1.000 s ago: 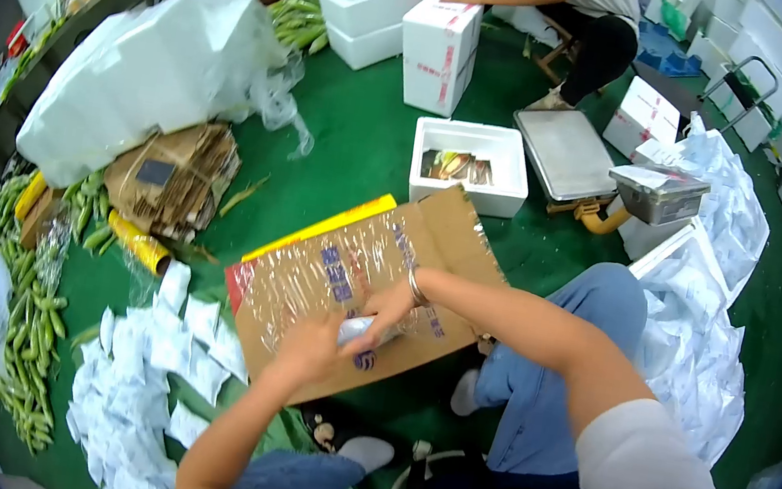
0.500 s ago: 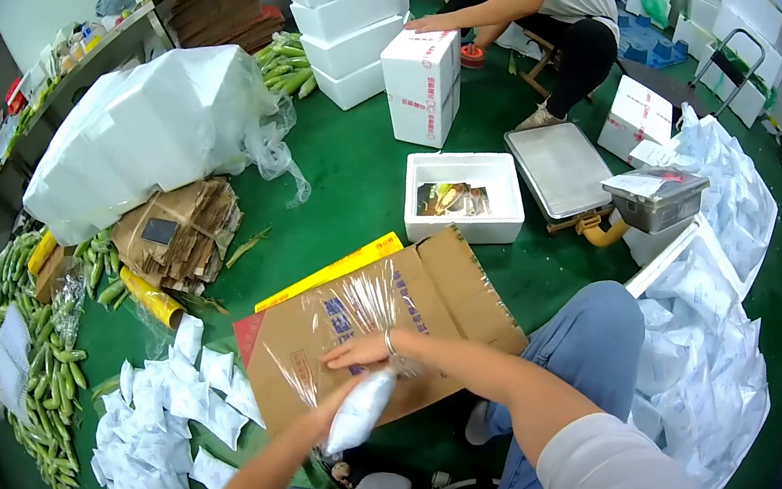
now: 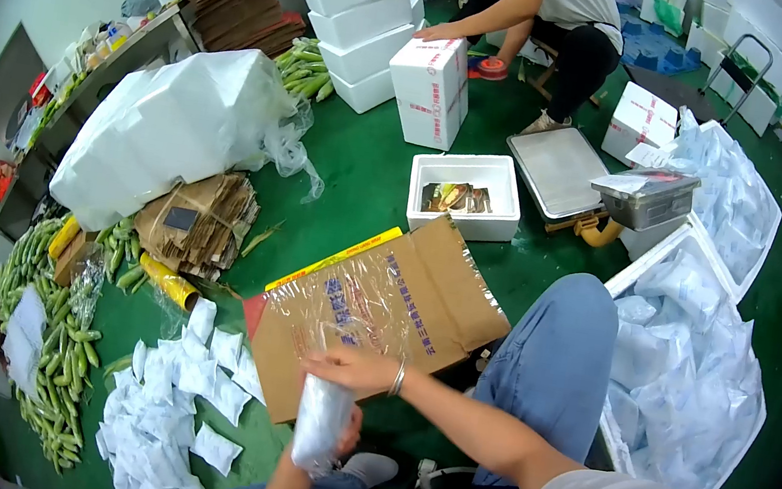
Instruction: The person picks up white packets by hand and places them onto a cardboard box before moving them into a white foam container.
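Observation:
In my left hand (image 3: 350, 431), a white packet (image 3: 319, 426) with a shiny clear plastic surface stands nearly upright; the fingers wrap its far side and are partly hidden. My right hand (image 3: 350, 368) closes over the packet's top end, palm down. Beneath both hands lies a flat brown cardboard sheet (image 3: 446, 283) covered with clear plastic film and printed in blue. To the left, many similar white pillow-shaped packets (image 3: 164, 413) are heaped on the floor.
An open white foam box (image 3: 518, 208) stands ahead, near a metal-topped scale (image 3: 555, 173). Foam trays of bluish-white packets (image 3: 679, 379) lie at right. Green corn (image 3: 59, 367) is piled at left. Another person's hand (image 3: 441, 29) rests on a taped box (image 3: 428, 98).
My right hand has moved off the cardboard onto the top of the packet. The packet has shifted left and become more upright. The view has turned slightly.

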Action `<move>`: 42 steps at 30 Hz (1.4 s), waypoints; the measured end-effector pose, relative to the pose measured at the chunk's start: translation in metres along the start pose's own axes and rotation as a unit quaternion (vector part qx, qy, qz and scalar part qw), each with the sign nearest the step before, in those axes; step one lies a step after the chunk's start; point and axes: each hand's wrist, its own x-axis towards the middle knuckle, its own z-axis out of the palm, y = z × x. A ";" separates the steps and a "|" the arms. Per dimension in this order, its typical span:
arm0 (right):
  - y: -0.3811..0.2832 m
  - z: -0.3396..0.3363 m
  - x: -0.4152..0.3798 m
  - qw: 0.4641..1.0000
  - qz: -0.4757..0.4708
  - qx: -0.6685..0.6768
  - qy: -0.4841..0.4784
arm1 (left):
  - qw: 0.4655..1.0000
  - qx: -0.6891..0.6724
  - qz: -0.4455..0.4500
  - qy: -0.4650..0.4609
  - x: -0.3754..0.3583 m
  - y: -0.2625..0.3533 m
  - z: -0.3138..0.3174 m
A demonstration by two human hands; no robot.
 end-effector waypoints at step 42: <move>-0.062 0.175 -0.004 0.934 -0.268 -0.148 -0.186 | -0.127 0.006 0.310 0.942 -0.396 -0.318 0.299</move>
